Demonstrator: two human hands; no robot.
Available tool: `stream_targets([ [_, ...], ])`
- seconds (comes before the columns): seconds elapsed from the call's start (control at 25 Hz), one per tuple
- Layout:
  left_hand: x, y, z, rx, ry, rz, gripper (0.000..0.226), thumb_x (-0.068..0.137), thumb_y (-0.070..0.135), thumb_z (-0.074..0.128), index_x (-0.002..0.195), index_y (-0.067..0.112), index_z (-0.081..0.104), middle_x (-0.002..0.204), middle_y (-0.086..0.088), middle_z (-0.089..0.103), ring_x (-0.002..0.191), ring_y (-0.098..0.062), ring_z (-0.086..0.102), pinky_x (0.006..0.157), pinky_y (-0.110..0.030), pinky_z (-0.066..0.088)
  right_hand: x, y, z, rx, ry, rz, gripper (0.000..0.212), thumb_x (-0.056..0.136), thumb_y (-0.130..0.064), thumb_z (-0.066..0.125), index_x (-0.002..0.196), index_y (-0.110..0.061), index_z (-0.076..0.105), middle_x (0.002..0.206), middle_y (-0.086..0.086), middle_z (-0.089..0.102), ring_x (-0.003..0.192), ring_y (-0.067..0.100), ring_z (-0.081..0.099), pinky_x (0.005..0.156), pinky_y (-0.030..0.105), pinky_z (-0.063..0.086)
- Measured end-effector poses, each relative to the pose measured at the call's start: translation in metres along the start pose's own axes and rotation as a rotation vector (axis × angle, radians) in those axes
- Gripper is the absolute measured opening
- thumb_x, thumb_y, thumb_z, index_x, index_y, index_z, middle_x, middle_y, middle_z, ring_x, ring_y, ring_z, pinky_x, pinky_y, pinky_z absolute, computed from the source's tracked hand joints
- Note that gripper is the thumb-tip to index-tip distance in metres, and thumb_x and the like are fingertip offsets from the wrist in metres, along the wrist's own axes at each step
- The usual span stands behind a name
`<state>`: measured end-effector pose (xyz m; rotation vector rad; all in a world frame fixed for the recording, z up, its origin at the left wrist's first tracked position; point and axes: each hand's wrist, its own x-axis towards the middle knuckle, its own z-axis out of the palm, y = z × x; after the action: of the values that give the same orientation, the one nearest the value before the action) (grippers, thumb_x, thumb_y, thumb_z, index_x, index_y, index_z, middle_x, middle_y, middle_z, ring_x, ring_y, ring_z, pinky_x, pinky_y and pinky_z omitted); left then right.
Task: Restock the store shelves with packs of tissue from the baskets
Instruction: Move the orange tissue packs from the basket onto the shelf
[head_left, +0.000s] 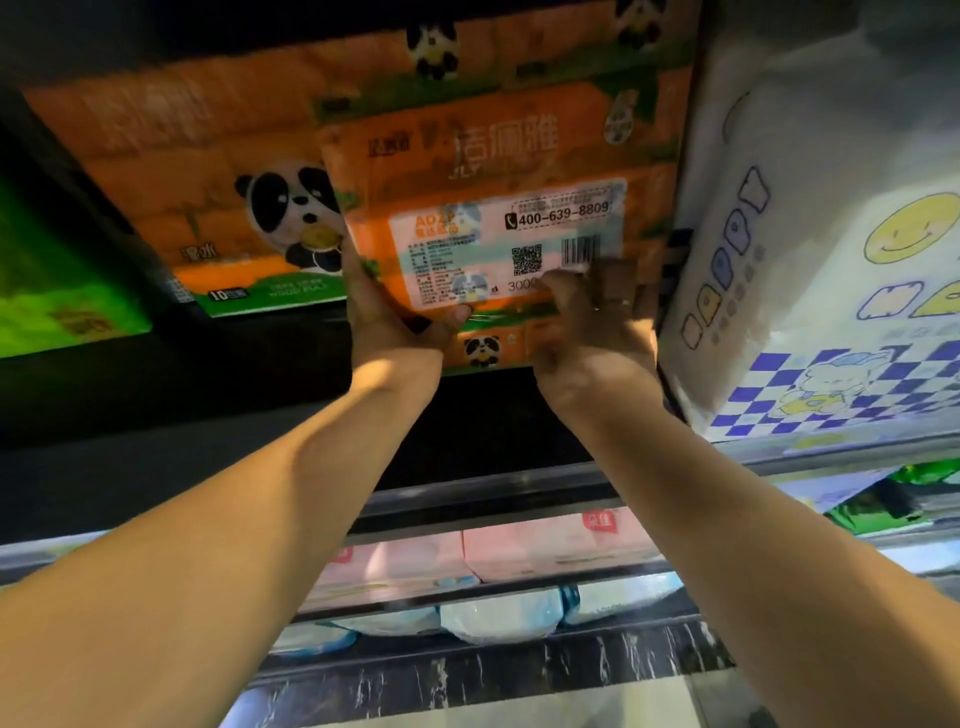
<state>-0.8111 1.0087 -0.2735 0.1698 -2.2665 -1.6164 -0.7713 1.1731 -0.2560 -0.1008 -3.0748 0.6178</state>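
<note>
the orange tissue pack (483, 223) is held up at the upper shelf (498, 491), label side outward, between an orange panda pack (208, 187) on the left and a white happy-print pack (779, 270) on the right. whether it already rests on the shelf cannot be told. its lower edge is clasped by the left grip (395, 317), thumb on the front, and by the right grip (592, 317), fingers curled on the wrapper. it is judged light, soft and slick-wrapped, so it is best taken at both lower corners and slid in level. pink packs (519, 545) are seen below.
</note>
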Motion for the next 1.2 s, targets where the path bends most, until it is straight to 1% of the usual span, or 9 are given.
stream_targets([
  [0.04,0.002,0.001,0.001,0.022,0.007,0.021,0.110,0.068,0.020,0.078,0.144,0.049,0.005,0.146,0.003,0.039,0.130,-0.018,0.044,0.108,-0.044,0.040,0.002,0.000,-0.002,-0.057,-0.104,0.023,0.032,0.100,-0.032,0.038,0.127,-0.021,0.050,0.129,0.006,0.056,0.117,0.030,0.053,0.094,0.038,0.043],
  [0.16,0.013,-0.002,0.006,0.129,-0.033,0.078,0.110,0.075,0.018,0.079,0.149,0.035,-0.002,0.152,-0.004,0.026,0.133,-0.020,0.039,0.104,-0.029,0.032,0.011,0.009,-0.003,-0.231,0.067,-0.040,0.051,0.096,-0.034,0.041,0.144,-0.036,0.025,0.156,0.008,0.026,0.136,0.034,0.034,0.104,0.039,0.037],
  [0.36,0.028,-0.008,0.003,0.347,-0.098,0.203,0.124,0.063,0.042,0.085,0.149,0.022,-0.002,0.150,-0.009,0.032,0.129,-0.025,0.046,0.103,-0.037,0.041,0.012,0.008,-0.010,-0.213,-0.077,-0.094,0.048,0.098,-0.022,0.039,0.145,-0.028,0.034,0.147,0.009,0.041,0.125,0.030,0.048,0.095,0.035,0.044],
  [0.64,0.028,-0.003,0.011,0.457,-0.045,0.185,0.125,0.068,0.028,0.085,0.151,0.012,-0.008,0.154,-0.012,0.020,0.130,-0.035,0.042,0.100,-0.040,0.041,0.025,0.004,-0.008,-0.139,-0.108,-0.062,0.057,0.098,-0.024,0.042,0.150,-0.033,0.021,0.160,0.004,0.012,0.145,0.029,0.017,0.113,0.037,0.025],
  [0.76,0.028,-0.001,0.011,0.455,-0.058,0.193,0.122,0.069,0.026,0.084,0.150,0.008,-0.005,0.152,-0.012,0.020,0.132,-0.032,0.039,0.100,-0.034,0.038,0.025,0.002,-0.014,-0.158,-0.102,-0.029,0.065,0.093,-0.030,0.053,0.149,-0.035,0.020,0.157,0.006,0.017,0.142,0.032,0.021,0.109,0.042,0.032],
  [0.84,0.027,0.003,0.009,0.462,-0.076,0.159,0.120,0.071,0.028,0.083,0.151,0.009,-0.004,0.152,-0.012,0.021,0.132,-0.032,0.040,0.099,-0.034,0.039,0.020,-0.001,-0.015,-0.206,-0.149,0.010,0.047,0.095,-0.033,0.049,0.140,-0.030,0.038,0.150,0.005,0.035,0.136,0.029,0.035,0.103,0.037,0.038],
  [0.92,0.025,0.006,0.002,0.431,-0.103,0.134,0.117,0.071,0.028,0.083,0.151,0.017,-0.002,0.152,-0.009,0.022,0.131,-0.031,0.041,0.099,-0.036,0.040,0.013,-0.001,-0.015,-0.214,-0.201,0.097,0.025,0.097,-0.037,0.044,0.112,-0.022,0.059,0.122,0.005,0.057,0.117,0.026,0.052,0.093,0.031,0.041],
  [1.0,0.018,0.010,-0.010,0.400,-0.121,0.100,0.115,0.070,0.031,0.082,0.151,0.030,0.000,0.152,-0.006,0.023,0.133,-0.029,0.040,0.101,-0.037,0.039,0.002,-0.002,-0.017,-0.214,-0.168,0.127,0.023,0.096,-0.039,0.045,0.097,-0.021,0.059,0.101,0.007,0.056,0.104,0.027,0.054,0.087,0.032,0.041],
  [1.2,-0.007,0.021,-0.040,0.526,-0.196,0.050,0.111,0.073,0.035,0.080,0.150,0.039,0.000,0.153,-0.005,0.020,0.136,-0.029,0.036,0.105,-0.045,0.041,-0.030,-0.012,-0.022,-0.132,-0.012,0.093,0.041,0.092,-0.036,0.055,0.127,-0.014,0.050,0.129,0.018,0.046,0.123,0.036,0.041,0.099,0.043,0.041],
])
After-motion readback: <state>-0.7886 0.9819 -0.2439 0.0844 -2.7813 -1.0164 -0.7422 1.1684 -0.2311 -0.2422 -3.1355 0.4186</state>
